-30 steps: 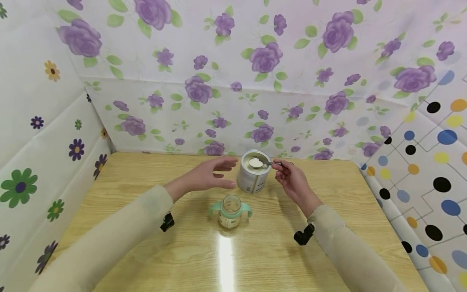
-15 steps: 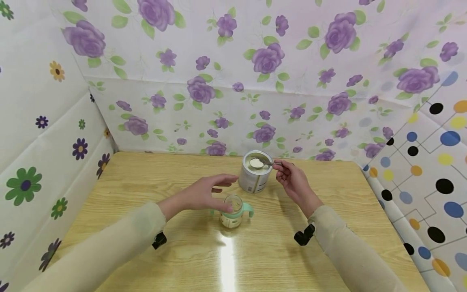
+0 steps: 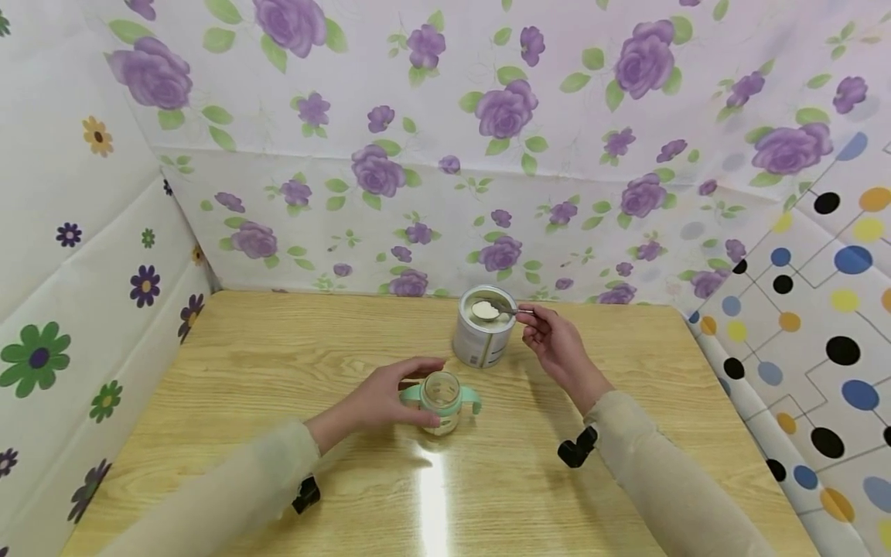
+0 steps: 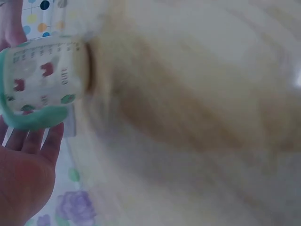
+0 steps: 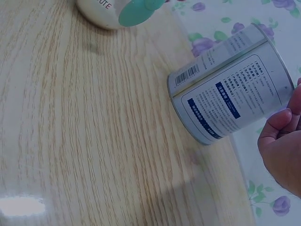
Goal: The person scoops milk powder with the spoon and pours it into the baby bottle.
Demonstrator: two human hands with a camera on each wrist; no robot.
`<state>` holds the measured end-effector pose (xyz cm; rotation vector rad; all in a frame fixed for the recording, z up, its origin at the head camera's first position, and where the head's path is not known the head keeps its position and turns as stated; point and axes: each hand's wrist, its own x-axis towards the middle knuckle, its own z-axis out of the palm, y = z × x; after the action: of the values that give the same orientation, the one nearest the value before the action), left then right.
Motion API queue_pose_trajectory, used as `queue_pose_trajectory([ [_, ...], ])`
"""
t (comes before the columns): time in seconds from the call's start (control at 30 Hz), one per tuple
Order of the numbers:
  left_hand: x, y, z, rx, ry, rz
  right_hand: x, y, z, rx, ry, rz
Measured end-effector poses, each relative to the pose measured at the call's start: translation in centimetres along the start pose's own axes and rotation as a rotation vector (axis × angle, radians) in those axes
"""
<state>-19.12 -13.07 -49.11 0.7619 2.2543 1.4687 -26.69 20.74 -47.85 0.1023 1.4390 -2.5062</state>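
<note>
A clear baby bottle [image 3: 442,396] with mint-green handles stands upright on the table, printed markings facing the left wrist view. My left hand [image 3: 381,394] is around its left side: thumb in front, fingers reaching behind with fairly straight fingers. In the left wrist view, fingers [image 4: 33,140] lie beyond the green handle [image 4: 35,117]; firm contact cannot be told. My right hand [image 3: 554,346] pinches the handle of a spoon [image 3: 508,311], its bowl heaped with white powder [image 3: 485,309] over the mouth of a silver powder tin [image 3: 480,345]. The spoon is outside the right wrist view.
The wooden table [image 3: 264,348] carries a bright light reflection in front of the bottle. Behind it hangs a purple-flowered cloth [image 3: 376,170], with patterned cloths at both sides. The tin stands close behind and right of the bottle, near the table's back edge.
My left hand has come down and toward me, from beside the tin to around the bottle. The right hand has kept the loaded spoon over the tin with little movement.
</note>
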Motion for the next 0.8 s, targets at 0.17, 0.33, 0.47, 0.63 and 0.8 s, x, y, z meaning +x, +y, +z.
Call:
queue_pose_trajectory([
  [0.17,-0.2,-0.8,0.8,-0.01,0.044,-0.014,0.0,-0.1,0.0,-0.003,-0.009,-0.002],
  [0.33,-0.1,-1.4,1.5,-0.018,0.07,-0.026,0.0,0.0,0.0,0.004,0.004,-0.004],
  [0.47,0.0,-1.7,1.8,-0.014,0.086,-0.024,-0.1,-0.1,0.0,0.008,0.007,0.0],
  [0.63,-0.1,-1.7,1.9,-0.025,0.087,-0.024,-0.3,-0.3,-0.1,0.02,0.009,-0.001],
  [0.8,-0.2,-1.5,1.9,-0.018,0.091,-0.028,-0.4,-0.5,-0.1,0.029,0.004,0.002],
])
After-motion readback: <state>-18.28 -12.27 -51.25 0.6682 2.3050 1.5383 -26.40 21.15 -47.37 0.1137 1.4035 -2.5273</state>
